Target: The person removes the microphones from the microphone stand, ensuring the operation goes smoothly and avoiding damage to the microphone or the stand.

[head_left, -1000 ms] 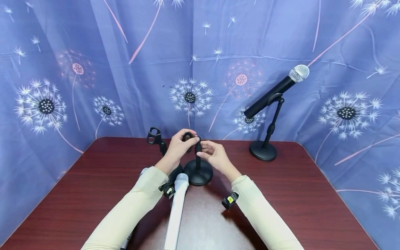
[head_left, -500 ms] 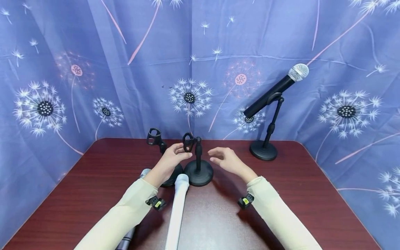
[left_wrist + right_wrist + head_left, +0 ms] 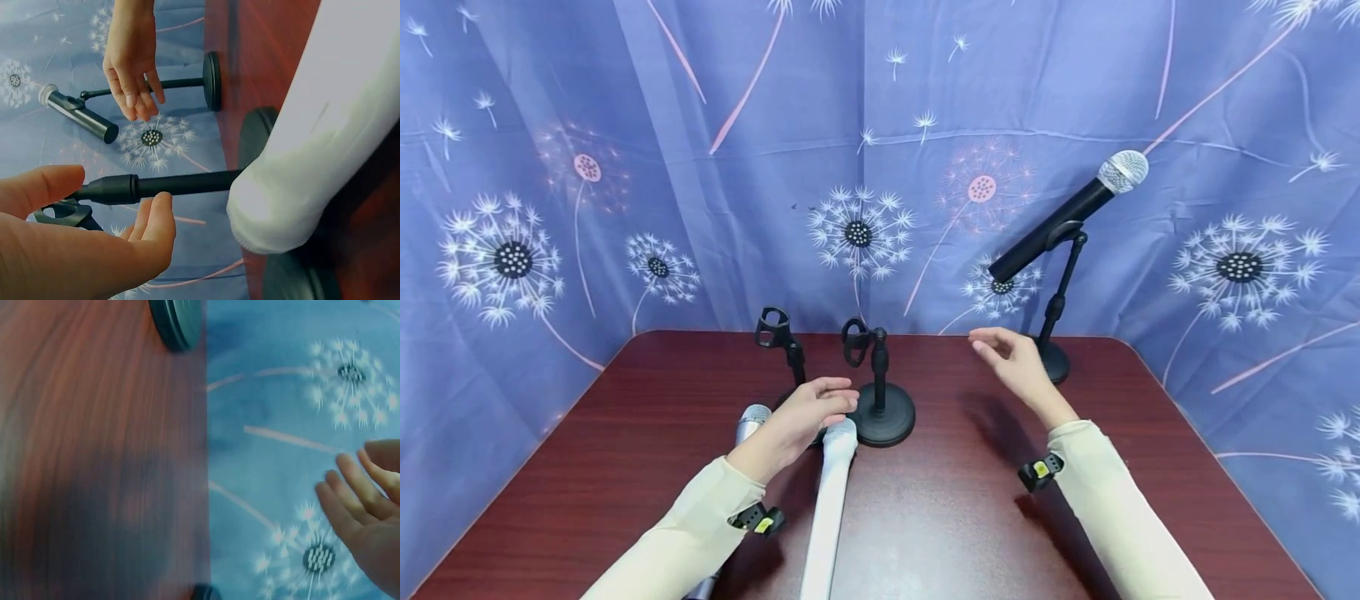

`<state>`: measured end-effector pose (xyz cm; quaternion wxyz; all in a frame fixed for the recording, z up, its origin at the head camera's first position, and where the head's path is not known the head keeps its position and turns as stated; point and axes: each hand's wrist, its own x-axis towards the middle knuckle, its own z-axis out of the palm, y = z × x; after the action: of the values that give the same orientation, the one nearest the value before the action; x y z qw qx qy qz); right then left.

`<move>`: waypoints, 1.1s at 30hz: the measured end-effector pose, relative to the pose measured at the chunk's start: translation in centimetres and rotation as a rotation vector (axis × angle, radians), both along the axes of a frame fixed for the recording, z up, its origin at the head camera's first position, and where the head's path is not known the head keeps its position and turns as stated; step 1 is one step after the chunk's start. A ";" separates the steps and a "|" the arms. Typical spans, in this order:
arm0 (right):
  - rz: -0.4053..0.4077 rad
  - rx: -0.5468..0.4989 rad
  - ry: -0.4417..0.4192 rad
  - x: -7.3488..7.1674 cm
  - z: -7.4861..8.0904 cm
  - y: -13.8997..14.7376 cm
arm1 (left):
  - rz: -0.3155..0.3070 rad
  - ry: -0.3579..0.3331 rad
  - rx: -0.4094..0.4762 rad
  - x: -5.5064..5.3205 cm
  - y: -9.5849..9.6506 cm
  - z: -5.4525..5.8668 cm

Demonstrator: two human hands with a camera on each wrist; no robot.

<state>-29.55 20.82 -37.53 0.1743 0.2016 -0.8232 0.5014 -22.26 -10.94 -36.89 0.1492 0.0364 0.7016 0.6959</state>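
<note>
My left hand (image 3: 801, 417) is held above the head end of a white microphone (image 3: 827, 517), fingers loosely bent and holding nothing. Just beyond it stands a black desk microphone stand (image 3: 880, 375) whose clip holds nothing. A second black stand (image 3: 795, 358), also with a bare clip, is partly covered by that hand. To the right, my right hand (image 3: 1018, 367) hovers with relaxed fingers, overlapping the base of a third stand (image 3: 1055, 307). This one carries a black microphone (image 3: 1052, 229) with a silver head, tilted up to the right.
A silver microphone (image 3: 751, 421) lies on the red-brown table (image 3: 947, 517), mostly behind my left forearm. Behind the table's far edge hangs a blue curtain (image 3: 737, 217) with dandelion prints.
Both hands have come away from the middle stand's clip. The left drew back toward the white microphone; the right moved rightward. The middle stand's clip now hangs to the left.
</note>
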 end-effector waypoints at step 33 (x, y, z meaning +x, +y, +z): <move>-0.500 -0.383 -0.066 -5.0 -1.3 8.2 | -0.124 -0.022 0.039 2.1 -1.3 -1.2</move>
<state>-34.52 28.98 -38.83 0.3003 -0.0597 -0.7429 0.5952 -20.13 -12.19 -38.11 0.1991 0.0752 0.6828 0.6990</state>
